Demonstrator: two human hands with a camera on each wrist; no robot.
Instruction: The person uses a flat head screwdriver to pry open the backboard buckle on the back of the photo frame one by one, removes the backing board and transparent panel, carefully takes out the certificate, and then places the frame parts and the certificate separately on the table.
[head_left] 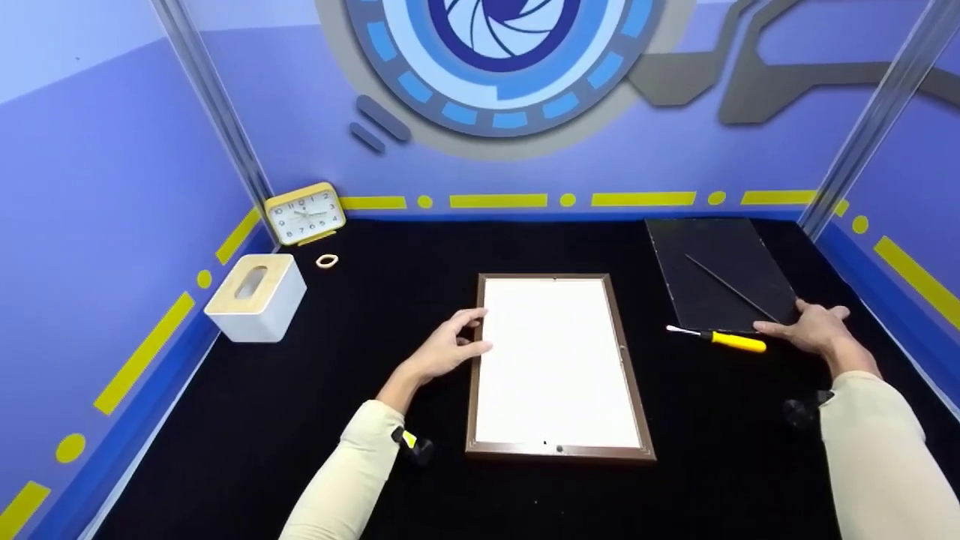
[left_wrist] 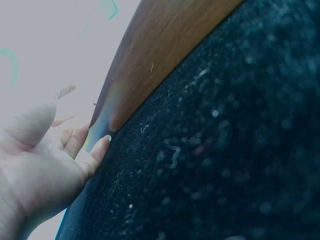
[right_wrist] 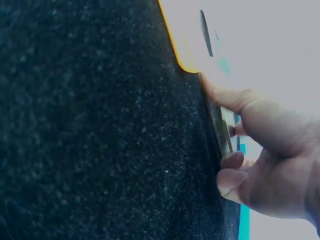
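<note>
1. Steadying the picture frame (head_left: 559,366) at its left rail, the left hand (head_left: 446,346) rests with relaxed, spread fingers (left_wrist: 95,152); it clasps nothing. Flat pressure seems wise, so the frame stays square at mid-table.
2. Right of it lies one yellow screwdriver (head_left: 718,338).
3. The right hand (head_left: 811,325) pinches the near edge of the black backing board (head_left: 720,271), far right; lifting it level should avoid snagging.
4. Counted: one frame, one board, one screwdriver.

A brown wooden rectangular picture frame (head_left: 559,364) with white centre is noted on the black felt table (head_left: 315,390). A yellow-handled screwdriver (head_left: 724,339) and matt black backing board (head_left: 720,274) are recorded.
</note>
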